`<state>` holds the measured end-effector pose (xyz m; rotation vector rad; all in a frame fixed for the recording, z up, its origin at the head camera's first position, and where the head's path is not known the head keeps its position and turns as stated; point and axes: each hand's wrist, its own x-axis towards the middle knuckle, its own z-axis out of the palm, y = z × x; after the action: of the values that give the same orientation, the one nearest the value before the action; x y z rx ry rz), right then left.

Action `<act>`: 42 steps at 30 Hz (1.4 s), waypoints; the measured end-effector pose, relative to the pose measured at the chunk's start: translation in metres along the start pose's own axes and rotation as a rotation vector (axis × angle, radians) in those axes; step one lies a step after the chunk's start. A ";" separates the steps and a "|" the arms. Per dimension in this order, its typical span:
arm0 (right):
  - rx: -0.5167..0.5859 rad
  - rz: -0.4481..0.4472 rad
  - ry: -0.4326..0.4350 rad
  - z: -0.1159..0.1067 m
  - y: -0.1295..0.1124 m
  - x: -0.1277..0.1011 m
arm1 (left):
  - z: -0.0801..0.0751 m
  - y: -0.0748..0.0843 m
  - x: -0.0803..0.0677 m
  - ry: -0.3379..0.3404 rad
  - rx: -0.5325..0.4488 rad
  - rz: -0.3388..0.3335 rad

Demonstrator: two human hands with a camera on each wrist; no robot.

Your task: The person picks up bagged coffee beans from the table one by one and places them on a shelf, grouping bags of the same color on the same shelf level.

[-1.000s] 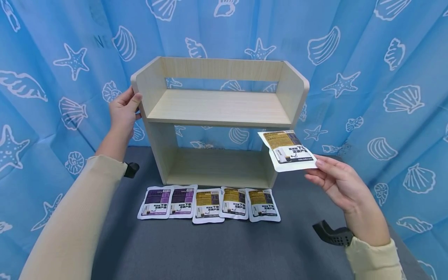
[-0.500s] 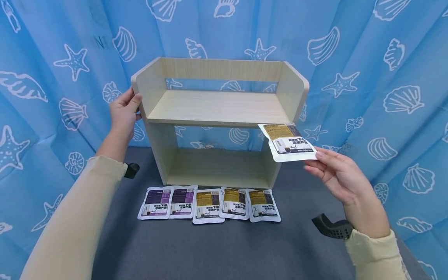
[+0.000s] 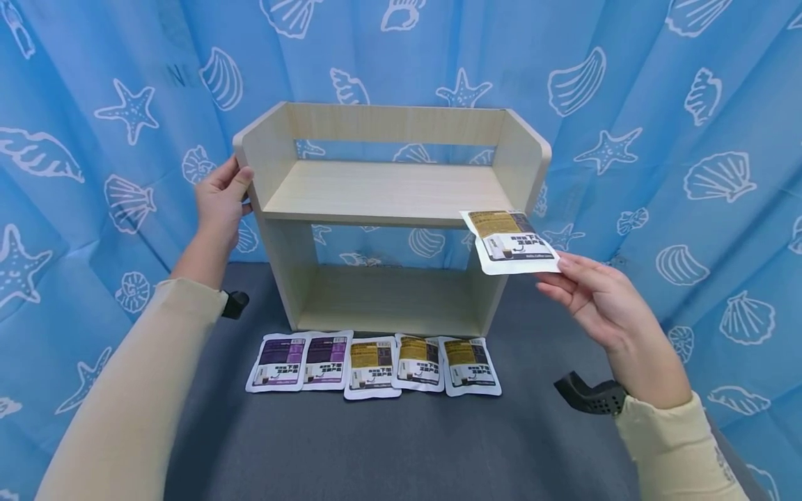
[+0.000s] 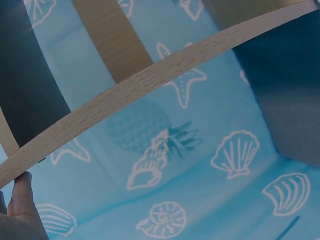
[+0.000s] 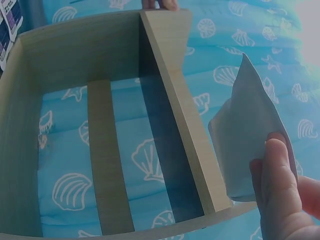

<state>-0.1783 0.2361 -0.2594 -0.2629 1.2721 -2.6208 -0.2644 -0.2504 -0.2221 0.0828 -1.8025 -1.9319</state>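
Note:
In the head view, my right hand [image 3: 608,306] pinches the lower right corner of a white coffee pouch [image 3: 510,247] with a gold and dark label. The pouch is raised, tilted, in front of the right end of the middle board of a two-tier wooden shelf [image 3: 388,191]. Only its pale, plain back shows in the right wrist view, beside the board's edge, with fingers [image 5: 280,170] against it. My left hand [image 3: 221,202] grips the upper left side panel, thumb on the front edge; the left wrist view shows fingers [image 4: 22,200] at the panel's edge.
On the grey tabletop [image 3: 401,445], a row of pouches lies before the shelf: two purple-labelled pouches at left, including one purple pouch [image 3: 278,362], and three gold-labelled ones at right, including one gold pouch [image 3: 470,365]. Behind hangs a blue shell-patterned curtain [image 3: 626,104].
My right hand has lifted the pouch higher and slightly left, up to the level of the middle board. The left hand stays on the side panel, and the row of pouches has not moved.

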 end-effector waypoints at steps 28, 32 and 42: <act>0.118 0.044 0.004 0.029 0.000 0.026 | 0.001 0.001 -0.002 -0.007 0.018 -0.006; 0.180 0.072 0.020 0.033 -0.002 0.030 | 0.001 0.002 -0.002 -0.004 0.026 -0.005; 0.190 0.092 0.073 0.040 -0.005 0.039 | 0.000 0.002 -0.002 -0.005 0.018 -0.016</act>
<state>-0.2062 0.1984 -0.2282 -0.0759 1.0195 -2.6694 -0.2620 -0.2493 -0.2206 0.0982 -1.8283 -1.9284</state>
